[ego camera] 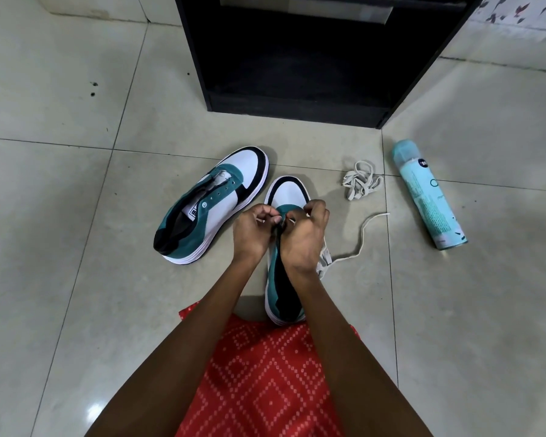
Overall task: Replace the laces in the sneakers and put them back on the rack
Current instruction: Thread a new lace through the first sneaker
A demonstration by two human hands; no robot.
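Two white, teal and black sneakers stand on the tiled floor. The left sneaker [213,200] has bare eyelets and no lace. The right sneaker [286,247] points away from me, and both hands work over its eyelets. My left hand [256,230] pinches a white lace [360,238] at the tongue. My right hand [303,238] pinches the same lace just beside it. One end of that lace trails off to the right across the floor. A second white lace [361,179] lies bunched in a loose pile further right.
A black shoe rack [297,99] stands on the floor just beyond the sneakers, its lower shelf dark. A teal spray can [427,193] lies on its side at the right. Red patterned cloth [265,380] covers my lap.
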